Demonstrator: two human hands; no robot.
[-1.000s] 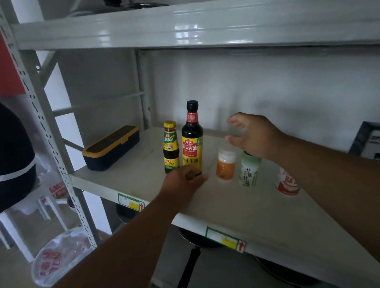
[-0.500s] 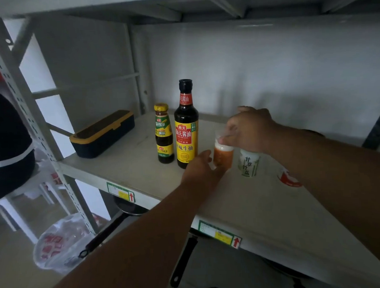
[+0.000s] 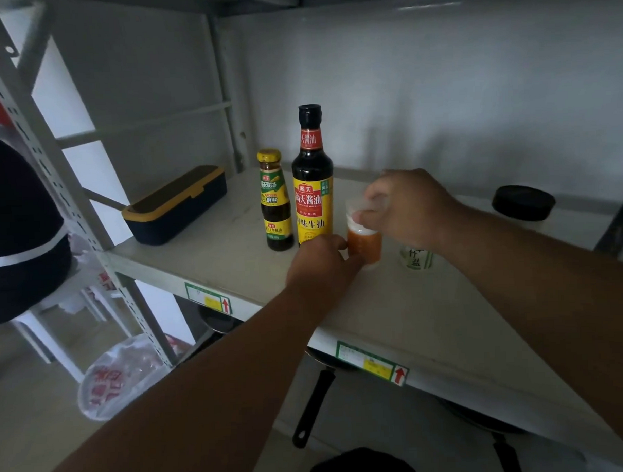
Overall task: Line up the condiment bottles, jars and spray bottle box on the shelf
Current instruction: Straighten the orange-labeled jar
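On the grey shelf (image 3: 233,259) a small sauce bottle with a yellow cap (image 3: 274,201) stands beside a tall soy sauce bottle (image 3: 312,175). Right of them is a small orange jar with a white lid (image 3: 365,241). My right hand (image 3: 404,208) pinches its lid from above. My left hand (image 3: 321,263) touches the jar's lower left side with its fingers, in front of the soy sauce bottle. A small green-labelled jar (image 3: 415,258) stands right of the orange jar, partly hidden by my right wrist. A black-lidded jar (image 3: 522,202) sits far right at the back.
A dark box with a yellow rim (image 3: 176,203) lies at the shelf's left end. Frying pans (image 3: 312,408) hang or lie below the shelf. A plastic bag (image 3: 114,380) sits on the floor at left by the upright post (image 3: 53,174).
My right hand came down from above the jars and took the orange jar's lid. My left hand moved right from the soy sauce bottle's base to the orange jar. The camera tilted down.
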